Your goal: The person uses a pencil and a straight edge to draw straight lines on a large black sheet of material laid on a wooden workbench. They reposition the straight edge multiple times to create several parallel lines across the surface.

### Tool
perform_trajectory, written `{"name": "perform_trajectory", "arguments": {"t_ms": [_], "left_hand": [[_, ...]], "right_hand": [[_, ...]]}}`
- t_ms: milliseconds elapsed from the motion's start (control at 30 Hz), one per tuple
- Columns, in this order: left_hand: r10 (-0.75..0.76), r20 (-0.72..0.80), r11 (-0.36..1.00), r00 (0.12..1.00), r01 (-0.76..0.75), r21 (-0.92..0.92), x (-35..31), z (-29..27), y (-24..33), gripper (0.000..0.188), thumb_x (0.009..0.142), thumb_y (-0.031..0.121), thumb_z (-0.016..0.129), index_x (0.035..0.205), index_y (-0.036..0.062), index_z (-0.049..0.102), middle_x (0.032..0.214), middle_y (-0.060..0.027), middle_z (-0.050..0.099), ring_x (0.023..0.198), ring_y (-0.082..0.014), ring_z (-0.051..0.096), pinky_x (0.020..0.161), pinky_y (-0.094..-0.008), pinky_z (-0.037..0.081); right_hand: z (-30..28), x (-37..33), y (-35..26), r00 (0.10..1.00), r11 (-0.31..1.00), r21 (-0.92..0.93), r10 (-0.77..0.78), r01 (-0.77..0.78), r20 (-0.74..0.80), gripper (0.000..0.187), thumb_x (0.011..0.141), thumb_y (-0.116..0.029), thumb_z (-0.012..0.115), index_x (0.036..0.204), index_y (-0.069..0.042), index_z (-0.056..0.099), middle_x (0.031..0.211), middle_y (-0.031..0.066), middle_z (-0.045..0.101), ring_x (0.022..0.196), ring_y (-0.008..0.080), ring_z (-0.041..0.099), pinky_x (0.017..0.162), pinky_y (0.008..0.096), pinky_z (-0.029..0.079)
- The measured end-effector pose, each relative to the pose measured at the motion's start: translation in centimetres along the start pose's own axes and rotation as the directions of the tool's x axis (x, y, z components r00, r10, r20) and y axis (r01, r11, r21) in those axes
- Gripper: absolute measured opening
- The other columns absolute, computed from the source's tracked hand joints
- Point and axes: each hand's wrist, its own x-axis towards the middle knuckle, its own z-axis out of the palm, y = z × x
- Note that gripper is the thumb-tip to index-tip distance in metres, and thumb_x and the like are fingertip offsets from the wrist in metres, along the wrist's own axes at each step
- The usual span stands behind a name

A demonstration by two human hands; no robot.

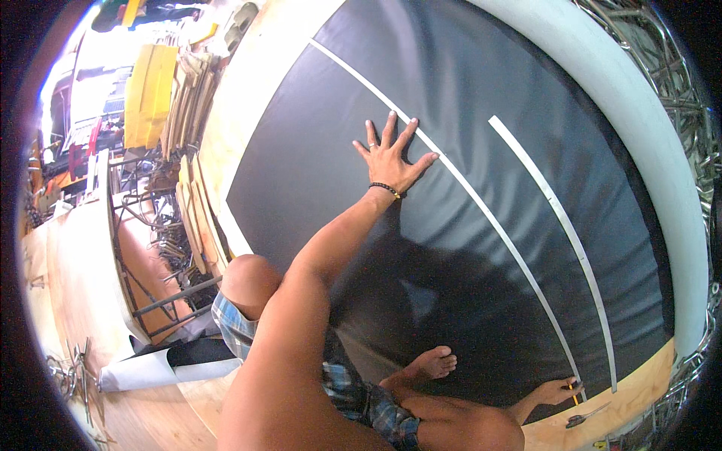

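Observation:
A large black sheet [316, 150], smooth and slightly rippled, is spread under both hands. My left hand [392, 161] lies flat on it, fingers spread, with some fingertips on a long, narrow white strip [489, 214]. This strip runs from the far left down to the near right. At its near end my right hand [555, 391] is closed around a slim yellow pencil-like stick [575, 392], held tip against the strip's end. A second, shorter white strip [560, 210] lies to the right of the first. Scissors [588, 416] rest on the wooden board beside my right hand.
A pale roll [654, 113] borders the sheet on the right, with metal frames [662, 52] beyond it. Wooden board [639, 387] shows at the near edge. At left stand stacked wooden pieces [188, 101], a yellow panel [150, 94] and a dark metal rack [124, 248]. My bare foot [435, 362] rests on the sheet.

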Motion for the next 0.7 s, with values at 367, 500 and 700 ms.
{"name": "perform_trajectory", "arguments": {"t_ms": [367,500,700], "left_hand": [[0.149,-0.140,0.987,0.979,-0.155,-0.035,-0.3,0.8,-0.7,0.071,0.076,0.079,0.074,0.134,0.0379,0.073,0.155,-0.0076,0.048,0.154,-0.0450,0.027,0.117,-0.0827,0.012],[0.145,-0.139,0.989,0.980,-0.145,0.011,-0.3,0.6,-0.4,0.077,0.071,0.072,0.083,0.137,0.0333,0.070,0.152,-0.0080,0.050,0.154,-0.0449,0.029,0.118,-0.0793,0.016],[0.113,-0.119,0.991,0.986,-0.120,-0.052,-0.3,0.1,0.0,0.084,0.072,0.069,0.084,0.144,0.0303,0.063,0.154,-0.0105,0.047,0.154,-0.0458,0.028,0.118,-0.0797,0.014]], "right_hand": [[0.8,1.2,1.9,1.000,1.000,0.028,0.010,-0.010,0.015,0.060,0.111,-0.045,0.050,0.149,0.001,0.052,0.146,0.0246,0.059,0.132,0.0409,0.059,0.109,0.0478,0.049],[1.1,1.1,2.6,1.000,0.999,0.035,-0.001,0.001,-0.006,0.060,0.111,-0.046,0.051,0.147,0.002,0.053,0.146,0.0250,0.059,0.133,0.0414,0.059,0.109,0.0482,0.048],[1.2,1.2,2.7,1.000,0.999,0.034,0.004,-0.004,0.006,0.064,0.111,-0.049,0.048,0.149,0.002,0.051,0.147,0.0261,0.058,0.134,0.0420,0.057,0.111,0.0483,0.047]]}}
